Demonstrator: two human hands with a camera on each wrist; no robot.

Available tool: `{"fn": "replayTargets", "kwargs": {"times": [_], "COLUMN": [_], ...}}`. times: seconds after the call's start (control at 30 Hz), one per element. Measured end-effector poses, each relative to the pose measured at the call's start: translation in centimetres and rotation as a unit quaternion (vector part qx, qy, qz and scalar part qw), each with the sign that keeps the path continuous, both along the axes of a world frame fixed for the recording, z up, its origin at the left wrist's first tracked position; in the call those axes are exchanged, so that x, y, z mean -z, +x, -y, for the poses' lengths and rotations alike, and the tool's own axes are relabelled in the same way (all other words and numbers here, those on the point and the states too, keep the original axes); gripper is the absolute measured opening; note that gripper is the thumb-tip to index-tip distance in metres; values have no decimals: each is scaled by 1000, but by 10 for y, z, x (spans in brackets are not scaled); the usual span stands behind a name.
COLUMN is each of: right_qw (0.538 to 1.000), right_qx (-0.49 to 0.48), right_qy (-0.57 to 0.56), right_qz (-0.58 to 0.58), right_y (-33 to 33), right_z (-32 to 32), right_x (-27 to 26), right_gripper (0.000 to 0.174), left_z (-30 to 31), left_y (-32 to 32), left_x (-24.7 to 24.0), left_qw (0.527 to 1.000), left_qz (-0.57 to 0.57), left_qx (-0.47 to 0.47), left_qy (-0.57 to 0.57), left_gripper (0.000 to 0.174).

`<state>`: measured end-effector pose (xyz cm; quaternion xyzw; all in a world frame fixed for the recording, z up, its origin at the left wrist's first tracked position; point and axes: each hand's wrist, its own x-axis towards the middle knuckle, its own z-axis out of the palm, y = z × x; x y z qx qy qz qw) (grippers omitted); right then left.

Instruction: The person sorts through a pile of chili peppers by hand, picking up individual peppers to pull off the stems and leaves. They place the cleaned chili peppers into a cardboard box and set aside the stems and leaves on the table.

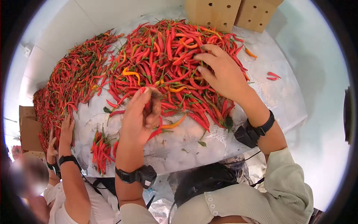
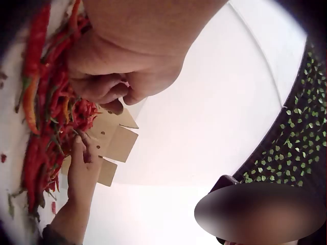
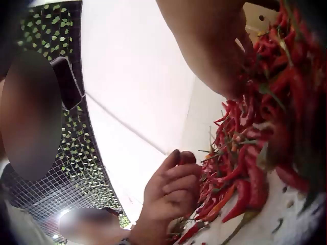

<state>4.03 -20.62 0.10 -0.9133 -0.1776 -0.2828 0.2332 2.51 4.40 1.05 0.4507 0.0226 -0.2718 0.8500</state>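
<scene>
A large heap of red chili peppers (image 1: 175,59), with a few orange ones, spreads over the table. My left hand (image 1: 138,112) is raised at the heap's near edge, its fingers curled round a red chili whose end shows by the fingertips. In the right wrist view the same left hand (image 3: 173,191) has its fingers folded in; most of the chili is hidden. My right hand (image 1: 222,72) reaches over the heap's right side, thumb and fingers apart, fingertips on the chilies. A small bunch of red chilies (image 1: 101,151) lies at the table's near edge, left of my left forearm.
Another person's hands (image 1: 65,134) rest by a second long chili heap (image 1: 74,71) on the left. Cardboard boxes (image 1: 212,15) with punched holes stand at the back, and another box (image 1: 30,132) at far left. Two loose red pieces (image 1: 274,74) lie on the white tabletop (image 1: 278,97).
</scene>
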Motion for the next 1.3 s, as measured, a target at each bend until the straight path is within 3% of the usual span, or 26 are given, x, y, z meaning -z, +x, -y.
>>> {"fn": "replayTargets", "kwargs": {"times": [0.1,0.2,0.43,0.53,0.7,0.83,1.0,1.1,1.3], "right_qw": [997,998,994,996,997,991,961,955,963], "right_qx": [-14,3,-30,3,35,-13,-116,-178,-192], "right_qy": [-65,-8,-103,-85,8,40,26,-20,5], "right_qz": [-32,55,23,-17,75,126,249,235,192], "right_y": [-11,-9,-7,-9,-21,-31,-34,-39,-39], "right_z": [3,-14,-26,-25,-31,-48,-56,-59,-68], "right_x": [-8,-5,1,3,-16,-16,-13,-10,-5], "right_gripper": [19,14,20,17,13,17,24,24,24], "left_z": [1,3,4,4,7,9,9,6,6], "left_y": [2,3,-1,-2,-5,-4,-6,-7,-10], "left_x": [3,5,6,6,5,12,1,1,2], "left_qw": [1000,999,995,995,998,999,996,994,994], "left_qz": [-15,-21,3,5,5,46,10,13,52], "left_qx": [14,26,85,71,10,18,40,26,-14], "left_qy": [9,35,61,70,55,-12,-85,-103,-94], "left_gripper": [17,12,11,11,16,24,29,29,29]}}
